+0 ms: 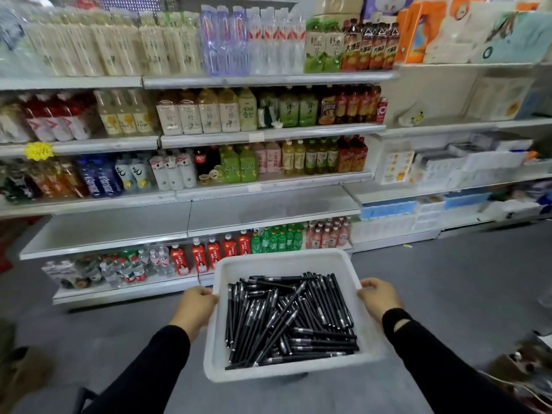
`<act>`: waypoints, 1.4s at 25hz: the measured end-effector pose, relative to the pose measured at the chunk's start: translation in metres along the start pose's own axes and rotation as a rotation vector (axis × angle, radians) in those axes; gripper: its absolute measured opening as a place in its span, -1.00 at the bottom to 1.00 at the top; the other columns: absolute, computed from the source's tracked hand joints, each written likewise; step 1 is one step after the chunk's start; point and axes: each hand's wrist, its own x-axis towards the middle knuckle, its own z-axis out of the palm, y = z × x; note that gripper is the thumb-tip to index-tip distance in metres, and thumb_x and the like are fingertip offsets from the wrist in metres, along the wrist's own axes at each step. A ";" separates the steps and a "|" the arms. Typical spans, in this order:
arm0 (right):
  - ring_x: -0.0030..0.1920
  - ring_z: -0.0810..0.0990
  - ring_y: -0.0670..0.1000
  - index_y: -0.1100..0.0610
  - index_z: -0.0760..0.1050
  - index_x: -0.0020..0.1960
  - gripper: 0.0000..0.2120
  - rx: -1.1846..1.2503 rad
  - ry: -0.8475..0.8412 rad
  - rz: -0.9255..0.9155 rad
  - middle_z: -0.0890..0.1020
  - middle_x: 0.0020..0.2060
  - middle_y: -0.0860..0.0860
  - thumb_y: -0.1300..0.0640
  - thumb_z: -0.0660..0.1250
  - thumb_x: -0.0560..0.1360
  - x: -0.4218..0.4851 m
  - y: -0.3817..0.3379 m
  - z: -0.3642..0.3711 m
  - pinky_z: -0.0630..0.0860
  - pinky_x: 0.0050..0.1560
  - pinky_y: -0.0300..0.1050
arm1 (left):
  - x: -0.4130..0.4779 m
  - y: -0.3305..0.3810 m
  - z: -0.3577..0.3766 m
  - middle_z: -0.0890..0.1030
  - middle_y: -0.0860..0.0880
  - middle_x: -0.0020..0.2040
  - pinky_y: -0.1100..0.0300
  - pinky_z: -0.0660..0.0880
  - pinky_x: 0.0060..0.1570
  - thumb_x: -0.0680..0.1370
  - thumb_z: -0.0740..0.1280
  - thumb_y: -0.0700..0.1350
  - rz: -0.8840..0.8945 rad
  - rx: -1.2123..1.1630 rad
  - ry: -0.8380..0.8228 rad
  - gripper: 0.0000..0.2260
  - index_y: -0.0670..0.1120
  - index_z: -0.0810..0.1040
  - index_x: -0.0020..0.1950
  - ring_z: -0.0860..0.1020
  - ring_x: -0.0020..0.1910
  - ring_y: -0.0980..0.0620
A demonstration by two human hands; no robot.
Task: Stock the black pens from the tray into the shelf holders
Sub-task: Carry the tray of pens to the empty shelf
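Observation:
A white plastic tray (277, 261) is carried in front of me, low in the head view. It holds several black pens (286, 321) lying in a loose pile. My left hand (195, 307) grips the tray's left rim and my right hand (379, 298) grips its right rim. Both arms wear black sleeves. White stationery holders (478, 162) stand on the right-hand shelves, blurred, well beyond the tray.
Drink shelves (268, 134) full of bottles face me. One bare shelf board (191, 225) sits just above the lowest bottle row. Grey floor (448, 264) spreads ahead and to the right. Clutter (519, 372) lies on the floor at the lower right.

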 end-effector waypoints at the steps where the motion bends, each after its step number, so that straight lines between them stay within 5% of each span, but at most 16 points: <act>1: -0.05 0.59 0.10 0.03 0.56 0.06 -0.87 0.001 -0.008 -0.006 0.63 -0.04 0.05 0.18 0.30 0.56 0.015 -0.012 0.001 0.46 -0.04 -0.10 | 0.011 0.010 0.002 0.51 -0.15 -0.22 0.10 0.43 -0.24 0.60 0.30 -0.23 0.004 -0.005 0.017 -0.87 -0.14 0.50 -0.15 0.47 -0.26 -0.07; 8: -0.04 0.59 0.13 0.09 0.60 0.15 -0.81 -0.003 -0.043 -0.004 0.64 -0.01 0.08 0.19 0.31 0.56 0.125 -0.087 0.036 0.47 -0.02 -0.10 | 0.125 0.064 0.005 0.63 -0.28 -0.05 0.02 0.55 -0.13 0.60 0.30 -0.21 -0.003 -0.017 0.046 -0.86 -0.29 0.58 0.01 0.58 -0.16 -0.14; 19: -0.03 0.50 0.09 0.09 0.58 0.20 -0.78 -0.031 0.027 -0.001 0.63 0.17 0.11 0.18 0.30 0.57 0.244 -0.189 0.081 0.42 0.06 -0.13 | 0.297 0.151 0.005 0.59 -0.20 -0.20 0.00 0.53 -0.13 0.57 0.32 -0.29 0.000 -0.103 0.025 -0.83 -0.15 0.53 -0.22 0.55 -0.23 -0.11; 27: 0.07 0.57 0.15 0.13 0.59 0.22 -0.75 -0.067 -0.026 -0.030 0.63 0.17 0.12 0.18 0.32 0.57 0.359 -0.226 0.107 0.45 0.13 -0.09 | 0.382 0.192 0.033 0.44 -0.11 -0.40 0.23 0.30 -0.42 0.56 0.32 -0.29 0.000 -0.018 0.060 -0.86 -0.20 0.51 -0.21 0.38 -0.44 -0.03; 35: 0.04 0.60 0.14 0.06 0.60 0.19 -0.76 -0.097 -0.162 -0.122 0.67 0.13 0.09 0.13 0.34 0.54 0.511 -0.258 0.135 0.53 0.12 -0.08 | 0.449 0.209 0.093 0.56 -0.17 -0.22 0.02 0.51 -0.13 0.58 0.30 -0.27 -0.121 -0.094 0.205 -0.89 -0.18 0.54 -0.14 0.52 -0.23 -0.08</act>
